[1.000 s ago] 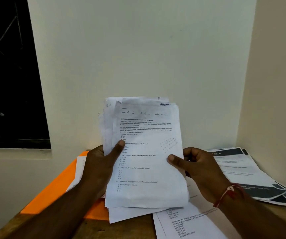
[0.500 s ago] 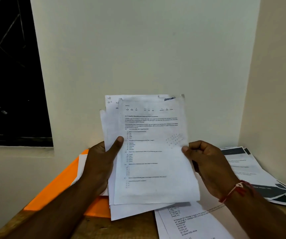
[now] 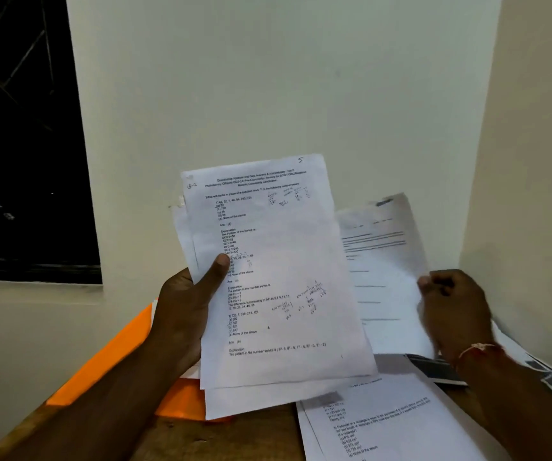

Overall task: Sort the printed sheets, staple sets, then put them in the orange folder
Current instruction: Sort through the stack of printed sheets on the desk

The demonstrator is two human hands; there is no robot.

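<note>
My left hand (image 3: 184,311) grips a stack of printed sheets (image 3: 278,277) upright in front of me, thumb pressed on the top page, which carries a handwritten 5 in its corner. My right hand (image 3: 454,307) pinches a single printed sheet (image 3: 384,261) by its right edge, held apart to the right of the stack and blurred. The orange folder (image 3: 101,361) lies on the wooden table (image 3: 234,440) at the left, partly under my left arm and the stack. No stapler is visible.
More printed sheets (image 3: 387,424) lie on the table at the lower right. A pile of pages with dark header bands (image 3: 441,371) sits in the right corner under my right wrist. Walls close in behind and at the right; a dark window (image 3: 18,144) is at left.
My right hand has pulled the top sheet off the stack and carried it to the right, uncovering the page marked 5. My left hand keeps the stack in place.
</note>
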